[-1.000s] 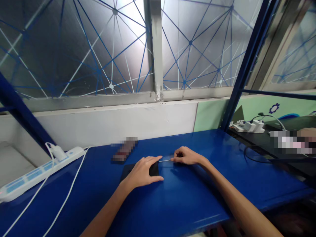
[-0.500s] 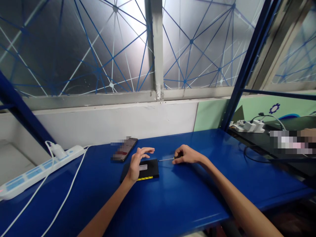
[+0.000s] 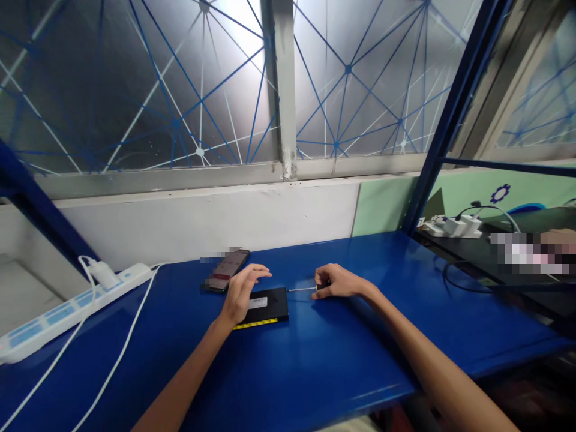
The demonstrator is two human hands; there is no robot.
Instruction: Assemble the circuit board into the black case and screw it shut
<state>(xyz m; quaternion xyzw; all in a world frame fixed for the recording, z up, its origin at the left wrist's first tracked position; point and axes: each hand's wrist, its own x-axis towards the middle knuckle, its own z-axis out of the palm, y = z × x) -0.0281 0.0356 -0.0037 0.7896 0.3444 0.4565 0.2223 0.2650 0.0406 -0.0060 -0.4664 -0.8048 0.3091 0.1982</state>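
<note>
A flat black box (image 3: 270, 306) with a white label on top and a yellow strip along its near side lies on the blue table (image 3: 342, 348). My left hand (image 3: 240, 294) is at the box's left end, its fingers stretched out above the top and hiding that end. Pinched in my right hand (image 3: 335, 281) is a screwdriver (image 3: 300, 290), its handle mostly covered by the fingers. The thin metal shaft points left and its tip reaches the box's right edge; whether it touches cannot be made out.
Behind my left hand lies a phone (image 3: 230, 269), partly blurred out. A white power strip (image 3: 76, 315) with a plugged-in charger and white cables runs along the left. On the right, a black neighbouring table (image 3: 454, 255) carries another power strip, cables and part of a person's hand.
My left hand has shifted slightly left along the box, uncovering more of its label and yellow strip. My right hand holds the screwdriver in nearly the same place.
</note>
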